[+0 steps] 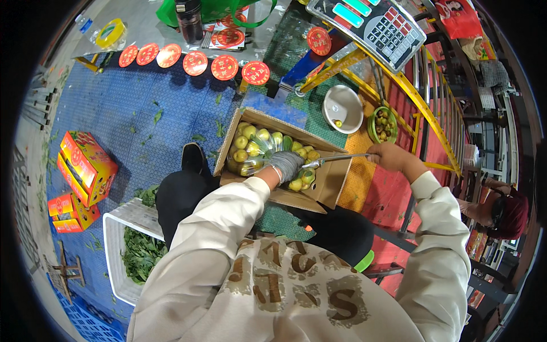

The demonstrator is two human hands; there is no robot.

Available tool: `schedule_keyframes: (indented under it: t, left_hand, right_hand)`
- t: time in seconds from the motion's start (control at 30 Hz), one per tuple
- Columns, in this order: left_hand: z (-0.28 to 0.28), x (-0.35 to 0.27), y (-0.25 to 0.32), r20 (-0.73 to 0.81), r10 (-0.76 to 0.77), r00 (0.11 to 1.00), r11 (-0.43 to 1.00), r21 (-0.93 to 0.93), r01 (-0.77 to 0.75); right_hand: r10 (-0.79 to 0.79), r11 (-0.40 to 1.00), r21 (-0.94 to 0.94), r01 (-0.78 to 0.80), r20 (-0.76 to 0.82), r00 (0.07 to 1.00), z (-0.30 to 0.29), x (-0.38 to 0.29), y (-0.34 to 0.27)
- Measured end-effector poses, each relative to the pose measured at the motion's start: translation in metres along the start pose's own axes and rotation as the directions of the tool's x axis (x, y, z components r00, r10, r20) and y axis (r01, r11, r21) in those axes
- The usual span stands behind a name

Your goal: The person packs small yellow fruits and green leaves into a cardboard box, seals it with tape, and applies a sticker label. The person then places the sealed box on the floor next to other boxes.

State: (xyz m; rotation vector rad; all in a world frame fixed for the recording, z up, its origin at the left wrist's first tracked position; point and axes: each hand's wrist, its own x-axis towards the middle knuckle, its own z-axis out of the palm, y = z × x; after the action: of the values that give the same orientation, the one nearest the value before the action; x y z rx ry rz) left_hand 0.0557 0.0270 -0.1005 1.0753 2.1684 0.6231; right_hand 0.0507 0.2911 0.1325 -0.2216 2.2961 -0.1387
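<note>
A cardboard box [337, 181] with its flaps apart stands before me, holding clear plastic bags of yellow-green fruit [240, 142] with some green leaves. My left hand [287, 166], in a grey glove, is over the bagged fruit, closed at the gathered plastic. From beside it a thin grey strip or rod [342, 157] runs right to my bare right hand [386, 156], whose fingers are closed on its end beyond the box's right edge. What exactly the strip is, I cannot tell.
Behind the box stand a white bowl [343, 109], a green basket of fruit [382, 125] and a digital scale [372, 25]. Round red stickers [224, 67] line the table edge [166, 42]. Left are printed cartons [87, 166] and a white crate [128, 213] of leaves. A person [504, 209] is at right.
</note>
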Motion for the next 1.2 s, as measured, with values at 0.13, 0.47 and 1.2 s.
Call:
schedule_keyframes:
  t: [0.13,0.47,1.2]
  left_hand:
    - [0.005,0.0,0.004,-0.036,-0.023,0.999,0.996,0.084,0.026]
    - [0.014,0.0,0.004,-0.161,-0.046,0.986,0.996,0.069,0.057]
    - [0.01,0.01,-0.015,0.039,-0.135,0.99,0.931,-0.337,0.14]
  right_hand:
    - [0.269,0.952,-0.185,-0.243,0.131,0.954,0.048,-0.024,-0.013]
    - [-0.087,0.958,0.284,0.046,0.132,0.987,0.101,-0.059,-0.111]
    - [0.475,0.542,0.832,0.117,-0.418,0.775,0.262,-0.016,-0.174]
